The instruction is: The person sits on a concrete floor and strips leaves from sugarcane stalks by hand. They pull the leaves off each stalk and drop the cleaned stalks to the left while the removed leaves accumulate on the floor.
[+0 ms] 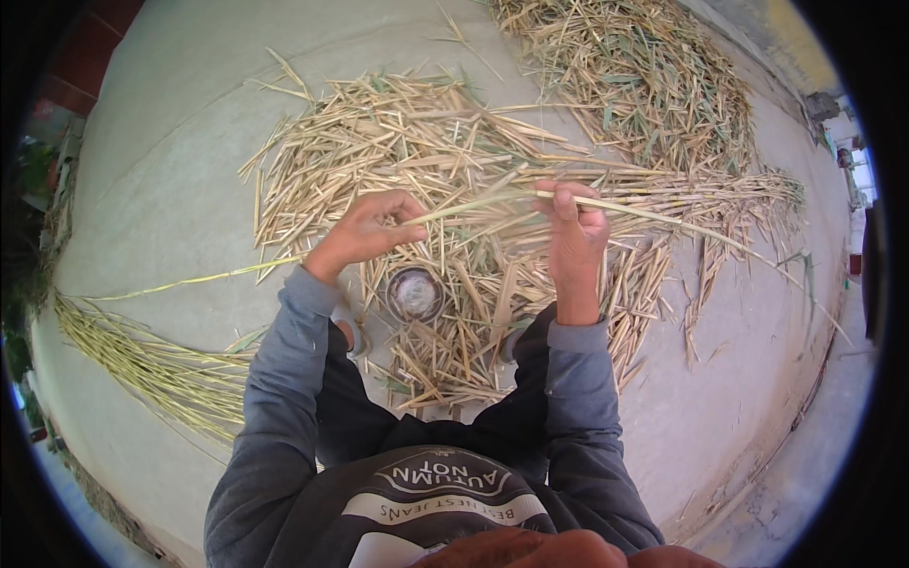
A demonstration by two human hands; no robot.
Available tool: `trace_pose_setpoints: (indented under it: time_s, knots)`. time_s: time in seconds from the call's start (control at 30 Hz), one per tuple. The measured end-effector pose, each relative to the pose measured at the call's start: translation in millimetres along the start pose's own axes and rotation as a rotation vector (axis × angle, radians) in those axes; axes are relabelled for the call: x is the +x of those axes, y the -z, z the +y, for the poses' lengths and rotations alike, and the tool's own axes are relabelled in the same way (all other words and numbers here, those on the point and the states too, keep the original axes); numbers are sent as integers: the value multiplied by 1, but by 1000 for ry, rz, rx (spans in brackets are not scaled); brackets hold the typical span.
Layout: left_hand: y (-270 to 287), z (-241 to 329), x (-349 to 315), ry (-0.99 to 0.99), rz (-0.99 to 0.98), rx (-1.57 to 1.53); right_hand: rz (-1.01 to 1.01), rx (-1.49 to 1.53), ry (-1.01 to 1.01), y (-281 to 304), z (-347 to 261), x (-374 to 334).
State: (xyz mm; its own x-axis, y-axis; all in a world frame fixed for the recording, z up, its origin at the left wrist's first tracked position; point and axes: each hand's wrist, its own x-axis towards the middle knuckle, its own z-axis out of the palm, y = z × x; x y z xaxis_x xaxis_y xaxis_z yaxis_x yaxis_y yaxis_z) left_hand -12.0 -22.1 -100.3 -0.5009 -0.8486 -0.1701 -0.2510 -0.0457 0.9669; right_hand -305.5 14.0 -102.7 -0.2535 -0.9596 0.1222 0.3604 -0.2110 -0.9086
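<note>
Grey sweatshirt [445, 502] nearest; beyond it, left hand [365, 232] and right hand [573, 232] each pinch one long stalk [492, 201] held above the husk pile [454, 151], near a round cup [415, 293]

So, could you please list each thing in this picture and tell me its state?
Left hand: closed on the thin end of the stalk.
Right hand: grip closed on the stalk, held above the ground.
Stalk: long, pale, stretched between both hands.
Husk pile: dry, scattered loose on the ground.
Stem bundle: lying together at the left.
Round container: standing on the ground between the knees.
</note>
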Motion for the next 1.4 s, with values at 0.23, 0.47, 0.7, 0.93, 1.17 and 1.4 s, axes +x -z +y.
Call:
trace_pose_setpoints:
  time_s: [0.23, 0.47, 0.7, 0.93, 1.17, 1.4]
  knots:
    - [-59, -1, 10, -530, 353, 520, 53, -261, -28, -16, 7, -3]
    - [-60, 9, 2, -699, 487, 771, 126, -240, -182, -17, 10, 0]
    - [-48, 4, 3, -583, 580, 478, 144, -208, -263, -15, 20, 0]
    - [34, 22, -10, -323, 244, -629, 144, -297, -272, -6, 24, 6]
    - [-34, 3, 11, -589, 292, 429, 77, -282, -278, -21, 27, -1]
    - [-57, 1, 25, -353, 211, 347, -5, -223, -341, -31, 36, -14]
